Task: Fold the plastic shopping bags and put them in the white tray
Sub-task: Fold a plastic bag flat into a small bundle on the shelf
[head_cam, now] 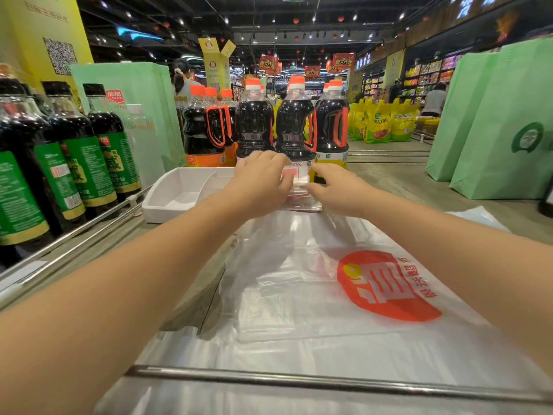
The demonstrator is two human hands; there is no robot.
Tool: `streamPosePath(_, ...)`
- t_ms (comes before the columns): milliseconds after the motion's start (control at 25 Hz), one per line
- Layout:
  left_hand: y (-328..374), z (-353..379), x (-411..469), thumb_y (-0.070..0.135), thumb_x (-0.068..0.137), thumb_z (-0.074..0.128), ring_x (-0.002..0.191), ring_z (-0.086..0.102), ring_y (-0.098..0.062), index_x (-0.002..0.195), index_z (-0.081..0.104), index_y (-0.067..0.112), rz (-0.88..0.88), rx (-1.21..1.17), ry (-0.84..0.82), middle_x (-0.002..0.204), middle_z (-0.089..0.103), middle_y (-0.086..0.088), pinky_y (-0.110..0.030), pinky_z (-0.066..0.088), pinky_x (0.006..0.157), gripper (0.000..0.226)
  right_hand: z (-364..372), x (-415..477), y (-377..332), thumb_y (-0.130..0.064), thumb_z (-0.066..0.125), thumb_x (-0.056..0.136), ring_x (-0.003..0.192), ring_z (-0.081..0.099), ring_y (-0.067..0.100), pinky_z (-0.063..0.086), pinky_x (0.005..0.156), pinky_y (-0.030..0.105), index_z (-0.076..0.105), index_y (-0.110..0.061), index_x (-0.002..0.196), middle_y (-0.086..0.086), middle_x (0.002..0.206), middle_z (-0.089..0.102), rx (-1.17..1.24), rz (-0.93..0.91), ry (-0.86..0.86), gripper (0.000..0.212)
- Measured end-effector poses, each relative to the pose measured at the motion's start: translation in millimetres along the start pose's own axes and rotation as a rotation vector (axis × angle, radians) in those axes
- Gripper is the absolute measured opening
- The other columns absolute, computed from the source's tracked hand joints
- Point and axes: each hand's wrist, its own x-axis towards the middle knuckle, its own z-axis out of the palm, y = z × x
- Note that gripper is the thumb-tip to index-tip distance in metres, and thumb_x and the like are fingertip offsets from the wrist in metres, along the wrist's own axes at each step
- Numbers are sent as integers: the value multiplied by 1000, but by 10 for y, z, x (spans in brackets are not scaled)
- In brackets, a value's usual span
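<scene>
Currently both your forearms reach straight ahead, roughly parallel, converging at the far end of the surface [398,187].

Your left hand [260,181] is palm down, its fingers curled over the left side of the folded bag [294,176]; the thumb is hidden. Your right hand [338,190] is palm down too, its fingers nearly straight with the tips against the bag's right edge. The folded bag is a small white-and-red packet held between the two hands, above a low pile of folded bags [302,205].

The white tray [179,193] sits just left of your left hand, with its dividers visible; its right end is hidden, so whether the pile lies inside it cannot be told.

The flat bag [329,295] with the red logo is spread under both forearms.

Edges:
- The orange-capped bottles [294,127] stand close behind the hands.
- The green-labelled bottles [74,151] line the left.
- The green paper bags [493,124] stand to the right.
- A metal rail [299,381] crosses the near edge.
</scene>
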Motion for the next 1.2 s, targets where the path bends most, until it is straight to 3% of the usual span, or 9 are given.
streamPosePath(120, 86, -171, -222, 44, 101, 45, 135, 38, -21, 141, 49, 27, 200, -22, -94, 144, 48, 3, -44, 30, 113, 44, -264, -412, -77, -29, 44, 103, 117, 57, 28, 48, 89, 35, 50, -16, 137, 8, 137, 57, -70, 35, -121, 38)
streamPosePath(200, 110, -231, -447, 42, 101, 48, 131, 43, -17, 136, 55, 33, 363, -64, -237, 140, 54, 8, -43, 33, 111, 37, -437, -817, -33, -34, 44, 104, 136, 44, 22, 36, 108, 31, 34, -21, 153, 2, 156, 39, -140, 36, -212, 52)
streamPosePath(280, 81, -221, -653, 43, 102, 45, 129, 45, -11, 133, 57, 42, 437, -33, -407, 137, 56, 15, -40, 30, 113, 33, -554, -1211, 41, -40, 47, 103, 136, 43, 16, 31, 106, 24, 32, -28, 154, -5, 157, 37, -169, 39, -315, 55)
streamPosePath(440, -93, -268, -872, 47, 102, 39, 120, 50, -12, 119, 63, 38, 338, 93, -451, 123, 62, 16, -39, 29, 110, 31, -619, -1704, 182, -49, 46, 101, 139, 39, 12, 27, 112, 24, 36, -31, 152, -9, 156, 38, -256, 36, -444, 54)
streamPosePath(600, -215, -440, -942, 48, 104, 29, 112, 54, -18, 99, 69, 22, 190, 486, -413, 109, 66, 7, -39, 31, 110, 49, -655, -1860, 212, -50, 42, 103, 142, 34, 12, 24, 113, 26, 36, -31, 152, -9, 157, 35, -232, 50, -452, 53)
streamPosePath(680, -168, -523, -1021, 49, 105, 27, 115, 52, -20, 105, 70, 20, 104, 551, -448, 115, 65, 3, -41, 30, 112, 52, -656, -1870, 196, -52, 41, 102, 143, 34, 14, 25, 116, 31, 35, -30, 153, -8, 157, 35, -234, 62, -463, 55)
streamPosePath(840, 157, -625, -1319, 49, 102, 40, 131, 43, -13, 131, 58, 36, 259, 225, -414, 143, 50, 11, -36, 32, 114, 36, -625, -1865, 196, -58, 36, 101, 134, 45, 20, 33, 113, 37, 42, -25, 149, -1, 148, 46, -265, 90, -471, 58)
streamPosePath(1040, 691, -708, -1450, 63, 94, 49, 141, 29, 1, 145, 39, 51, 369, -135, -712, 155, 30, 24, -29, 24, 116, 54, -554, -1825, 324, -70, 25, 96, 132, 45, 28, 34, 112, 47, 45, -24, 142, 8, 145, 49, -310, 178, -424, 69)
streamPosePath(1200, 710, -684, -1475, 80, 78, 56, 148, 15, 0, 148, 21, 60, 360, -146, -832, 160, 12, 30, -39, 15, 122, 80, -699, -1922, 195, -60, 35, 100, 138, 41, 20, 31, 113, 36, 44, -27, 147, -3, 151, 43, -191, 95, -361, 58)
